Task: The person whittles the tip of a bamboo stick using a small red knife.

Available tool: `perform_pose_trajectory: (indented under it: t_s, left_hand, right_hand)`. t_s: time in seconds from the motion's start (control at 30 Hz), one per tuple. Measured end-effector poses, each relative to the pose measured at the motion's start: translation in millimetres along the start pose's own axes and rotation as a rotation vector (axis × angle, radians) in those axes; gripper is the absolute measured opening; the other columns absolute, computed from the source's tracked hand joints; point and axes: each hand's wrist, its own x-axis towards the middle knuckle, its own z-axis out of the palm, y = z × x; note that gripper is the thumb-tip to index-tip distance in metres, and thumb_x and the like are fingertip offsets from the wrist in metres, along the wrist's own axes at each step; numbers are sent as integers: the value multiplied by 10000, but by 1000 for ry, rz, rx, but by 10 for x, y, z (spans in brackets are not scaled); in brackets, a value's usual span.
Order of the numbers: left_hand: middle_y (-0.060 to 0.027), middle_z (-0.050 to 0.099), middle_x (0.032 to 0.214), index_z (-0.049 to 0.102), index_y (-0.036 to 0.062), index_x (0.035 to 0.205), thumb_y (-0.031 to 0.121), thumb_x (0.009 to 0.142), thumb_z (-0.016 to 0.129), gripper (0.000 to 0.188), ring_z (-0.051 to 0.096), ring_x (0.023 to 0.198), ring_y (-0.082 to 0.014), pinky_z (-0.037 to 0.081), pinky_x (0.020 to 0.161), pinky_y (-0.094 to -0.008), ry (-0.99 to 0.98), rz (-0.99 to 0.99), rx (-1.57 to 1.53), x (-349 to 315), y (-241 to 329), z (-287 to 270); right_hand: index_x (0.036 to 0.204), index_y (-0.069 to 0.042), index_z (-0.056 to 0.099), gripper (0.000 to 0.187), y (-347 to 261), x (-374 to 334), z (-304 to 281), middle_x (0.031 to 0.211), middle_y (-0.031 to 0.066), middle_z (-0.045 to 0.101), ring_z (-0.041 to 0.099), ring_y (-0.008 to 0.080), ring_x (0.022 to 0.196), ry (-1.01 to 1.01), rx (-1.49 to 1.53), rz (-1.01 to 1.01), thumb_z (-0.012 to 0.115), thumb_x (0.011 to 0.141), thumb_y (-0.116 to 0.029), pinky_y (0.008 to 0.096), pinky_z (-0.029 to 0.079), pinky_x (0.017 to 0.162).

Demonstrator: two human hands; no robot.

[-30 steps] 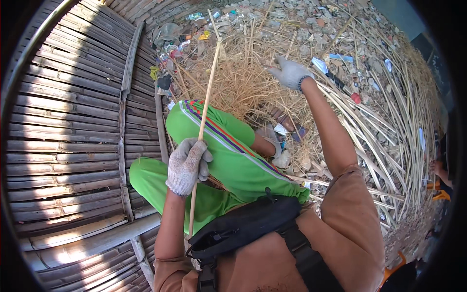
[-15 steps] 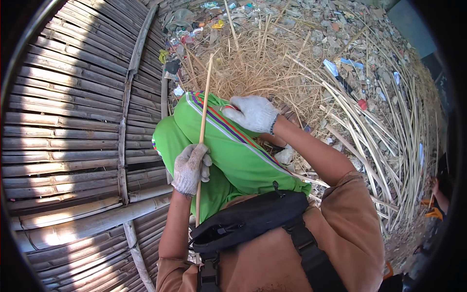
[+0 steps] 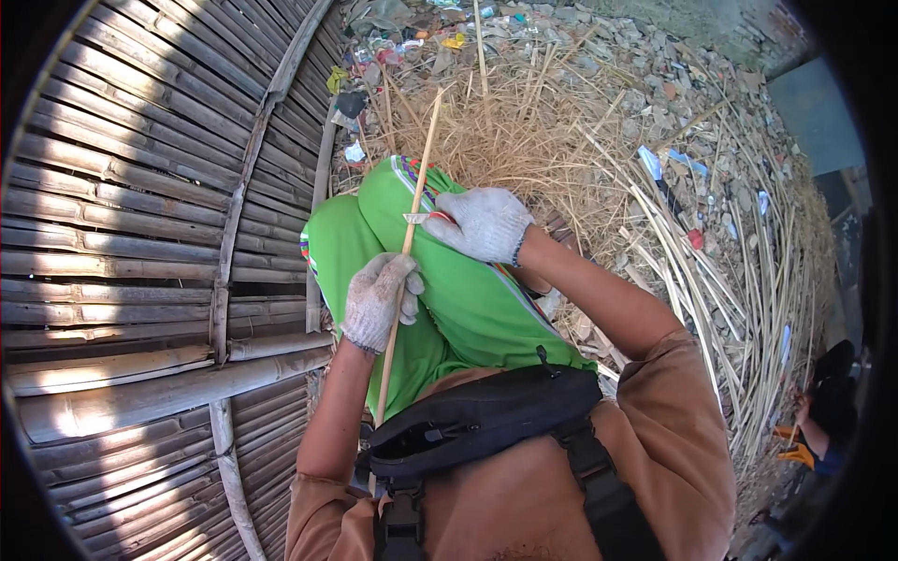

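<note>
**Now, left hand [image 3: 374, 301] closed on a pale strip [image 3: 424, 168], right hand [image 3: 486, 224] on a knife [image 3: 415, 218]**

From my remote seat I see both hands in pale knit gloves, brought close together over the bent legs in green trousers [image 3: 477, 313]. On the left, I have the fingers wrapped around the long, narrow strip, which leans a little to the right toward its upper end. Below the glove it runs down to the left end of a black waist bag [image 3: 486, 425], where I lose sight of part of it.

On the right, I have a narrow grip: the fingers are folded over the knife, and a bit of red shows at the glove. Its short blade points left and crosses the strip just above the left hand; I cannot tell whether the edge bites into it.

Beyond the knees I see a heap of straw-coloured shavings [image 3: 505, 140] spread over stony, littered ground. Off to the right, many long pale strips [image 3: 720, 323] lie in a loose, fanned pile, with a red scrap [image 3: 694, 239] among the litter beside them. Along my left side stretches a panel of bamboo slats [image 3: 140, 271], banded with sunlight. Near the right rim I can make out another person's hand [image 3: 804, 411], with something orange [image 3: 797, 454] just below; the dark rim hides much of that person.
</note>
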Motion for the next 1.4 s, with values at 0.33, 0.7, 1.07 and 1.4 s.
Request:
perform_pose_trajectory:
  t_s: [0.33,0.7,1.07,1.4]
  left_hand:
    - [-26,609,711,661,-1,1076,276,1123,585,291,488,441,-105,396,378,-273,-158,-86,-279,175,-52,-86]
    - [-48,658,784,641,-36,1226,258,1085,665,327,522,467,-95,428,402,-263,37,74,56,-130,-93,30]
    - [-42,650,788,639,-27,1243,276,1108,633,332,520,464,-90,420,408,-251,18,84,113,-255,-80,24]
    - [-43,660,779,646,-19,1197,273,1089,672,312,544,492,-96,436,415,-251,24,135,70,13,-21,143]
  right_hand:
    - [984,-95,760,683,-28,122,-12,912,246,770,764,454,872,-114,-77,2,428,1070,-686,585,599,807]
    - [1028,-100,769,741,-111,112,15,933,243,776,761,477,890,-132,-44,77,381,1075,-730,592,601,829]
    - [1229,-30,702,565,1555,213,-856,1104,224,783,761,378,995,249,117,516,647,1015,-550,526,580,892]
    - [1197,-23,722,544,2303,-394,-212,1222,296,742,710,470,1154,120,129,624,571,1029,-518,527,555,1013]
